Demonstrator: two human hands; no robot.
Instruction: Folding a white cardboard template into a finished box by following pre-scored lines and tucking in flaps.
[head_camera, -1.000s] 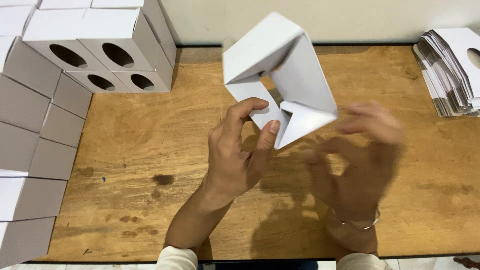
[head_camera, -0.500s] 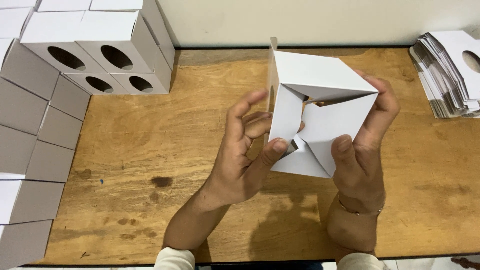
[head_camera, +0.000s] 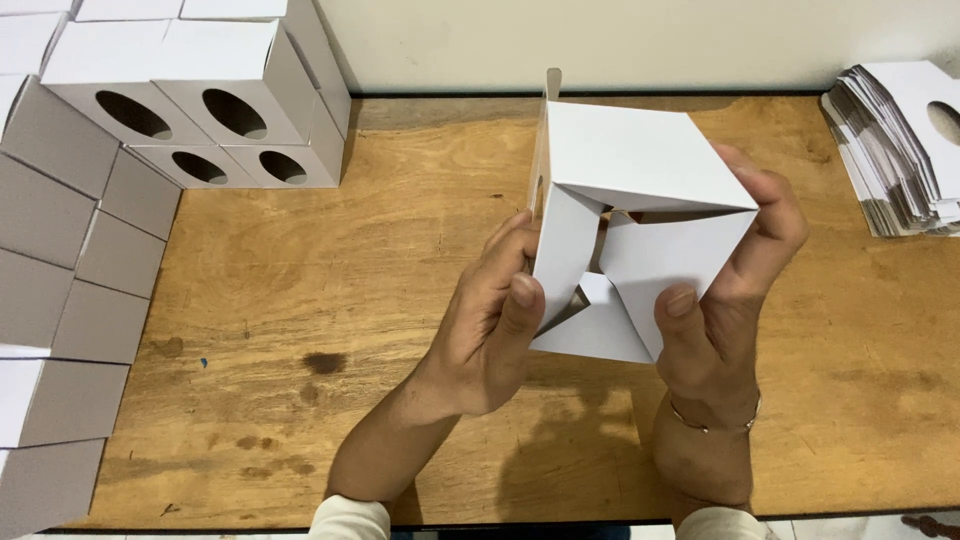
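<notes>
I see a white cardboard box (head_camera: 640, 230) held up above the middle of the wooden table (head_camera: 300, 300), with its open end turned toward me and its bottom flaps half folded inward like a pinwheel. My left hand (head_camera: 490, 330) sits at the box's nine o'clock side, fingers wrapped around the left wall and the thumb (head_camera: 520, 300) pressed onto the left flap from the front. My right hand (head_camera: 720, 330) is at the four o'clock corner, thumb on the lower right flap and the other fingers curled behind the right wall, so both hands are clamped on the box. The flaps meet at a small gap in the centre, which lies at about two o'clock from my left thumb and ten o'clock from my right one; the left thumb looks slightly closer. At ten o'clock on the table stand finished boxes with oval holes (head_camera: 200, 110), and a pile of flat box blanks (head_camera: 900, 150) lies at two o'clock.
</notes>
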